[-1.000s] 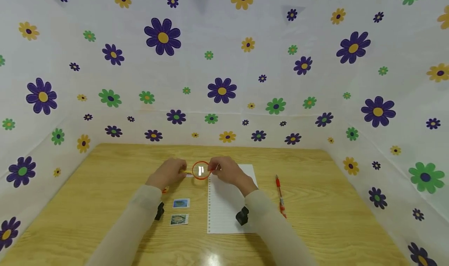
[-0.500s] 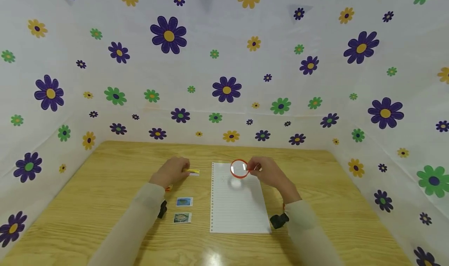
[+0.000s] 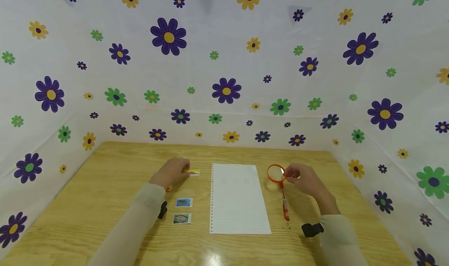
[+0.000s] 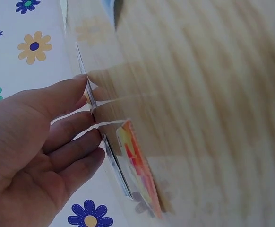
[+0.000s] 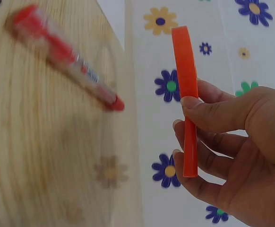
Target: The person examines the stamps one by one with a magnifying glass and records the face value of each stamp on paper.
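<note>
My right hand [image 3: 305, 178] pinches an orange magnifying glass [image 5: 187, 71] between thumb and fingers. In the head view its round lens stands off the right edge of the paper, above the upper end of a red pen [image 3: 285, 205]. My left hand [image 3: 172, 172] is low at the table, left of the paper, thumb and fingertips pinching the edge of a yellow-topped stamp [image 3: 194, 173]. From the left wrist this stamp appears nearly edge-on at the thumb tip. Close by the left fingers lies an orange-red stamp [image 4: 140, 170], mostly covered by the wrist in the head view.
A lined, punched sheet of paper [image 3: 238, 203] lies mid-table. Left of it are a blue stamp [image 3: 184, 202] and a greenish stamp [image 3: 182, 218]. Small dark specks [image 3: 288, 224] lie below the pen. Flowered white cloth walls [image 3: 226, 114] surround the wooden table [image 3: 122, 188].
My right hand has carried the magnifying glass rightward, from beside the left hand, across the paper, to above the pen. The left hand stays at the yellow-topped stamp.
</note>
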### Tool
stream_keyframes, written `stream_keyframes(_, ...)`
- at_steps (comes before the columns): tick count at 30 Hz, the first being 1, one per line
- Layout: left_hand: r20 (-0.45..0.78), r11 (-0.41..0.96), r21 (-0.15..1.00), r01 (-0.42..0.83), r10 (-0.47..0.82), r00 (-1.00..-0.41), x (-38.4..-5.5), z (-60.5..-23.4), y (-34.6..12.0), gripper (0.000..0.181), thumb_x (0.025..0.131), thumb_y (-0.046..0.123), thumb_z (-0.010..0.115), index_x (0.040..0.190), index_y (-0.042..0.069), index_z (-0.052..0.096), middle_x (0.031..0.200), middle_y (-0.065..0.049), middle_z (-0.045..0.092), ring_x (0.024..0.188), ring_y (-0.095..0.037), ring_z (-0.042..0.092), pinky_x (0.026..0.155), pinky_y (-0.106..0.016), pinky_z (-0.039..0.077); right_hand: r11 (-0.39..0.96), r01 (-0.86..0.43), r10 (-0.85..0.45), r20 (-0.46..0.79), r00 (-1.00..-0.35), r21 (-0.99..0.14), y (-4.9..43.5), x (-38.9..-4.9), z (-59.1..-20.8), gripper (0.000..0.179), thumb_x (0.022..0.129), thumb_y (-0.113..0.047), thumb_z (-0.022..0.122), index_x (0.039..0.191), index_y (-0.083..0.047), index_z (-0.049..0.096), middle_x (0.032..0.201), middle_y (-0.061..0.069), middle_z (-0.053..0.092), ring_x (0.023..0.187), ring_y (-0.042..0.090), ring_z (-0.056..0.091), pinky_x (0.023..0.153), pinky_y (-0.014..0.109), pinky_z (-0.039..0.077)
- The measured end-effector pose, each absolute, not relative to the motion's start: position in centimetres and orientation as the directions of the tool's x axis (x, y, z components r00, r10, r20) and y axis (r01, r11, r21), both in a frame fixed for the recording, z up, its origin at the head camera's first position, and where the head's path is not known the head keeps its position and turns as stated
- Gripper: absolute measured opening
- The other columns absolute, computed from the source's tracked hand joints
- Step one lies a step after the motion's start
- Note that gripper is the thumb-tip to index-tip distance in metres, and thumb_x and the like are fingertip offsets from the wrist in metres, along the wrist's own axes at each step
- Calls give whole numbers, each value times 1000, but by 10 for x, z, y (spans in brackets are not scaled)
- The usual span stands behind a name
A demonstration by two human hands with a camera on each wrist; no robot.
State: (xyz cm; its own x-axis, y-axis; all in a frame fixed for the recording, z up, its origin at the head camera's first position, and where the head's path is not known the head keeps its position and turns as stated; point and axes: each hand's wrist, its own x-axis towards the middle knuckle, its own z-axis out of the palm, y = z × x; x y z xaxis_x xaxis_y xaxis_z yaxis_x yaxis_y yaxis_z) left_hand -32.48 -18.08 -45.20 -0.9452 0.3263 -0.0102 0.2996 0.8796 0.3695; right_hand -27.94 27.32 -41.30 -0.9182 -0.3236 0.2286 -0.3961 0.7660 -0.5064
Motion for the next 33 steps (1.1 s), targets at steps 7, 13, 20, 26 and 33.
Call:
stream_keyframes(7,-17,884,367,291,319,-948,-319,-455,-183,15,96,19,74,105,9,68,104,-8,72,90,-20,58,91,-42,55,784,-334,-290,168,-942,-522,299,-276,-428,6,91,4,71,96,1,72,92,13,72,81,20,64,70,25,54)
stream_keyframes(13,-16,883,374,284,313,-950,-319,-456,-183,15,97,19,73,105,9,67,102,-7,71,88,-20,57,89,-42,55,814,-306,-268,147,-952,-495,317,-277,-435,5,91,3,71,96,0,71,92,12,72,83,22,66,72,29,56)
stream_keyframes(20,-1,876,376,301,325,-946,-322,-454,-181,14,97,18,73,104,8,68,104,-9,73,86,-19,59,87,-42,56,832,-275,-256,108,-961,-482,338,-280,-438,5,89,2,72,92,-2,71,90,11,70,83,21,63,74,34,55)
stream_keyframes(26,-5,879,375,294,319,-948,-322,-452,-181,14,97,18,73,104,8,68,106,-9,73,89,-20,60,90,-43,56,853,-196,-198,48,-979,-484,352,-281,-441,6,88,0,73,92,-4,72,91,10,70,83,19,60,74,34,51)
stream_keyframes(33,-4,880,377,289,314,-949,-325,-453,-181,14,96,19,74,104,10,67,105,-8,72,88,-20,58,89,-42,56,859,-152,-165,18,-986,-490,359,-280,-442,6,89,2,73,92,-3,71,91,11,69,83,20,62,72,31,52)
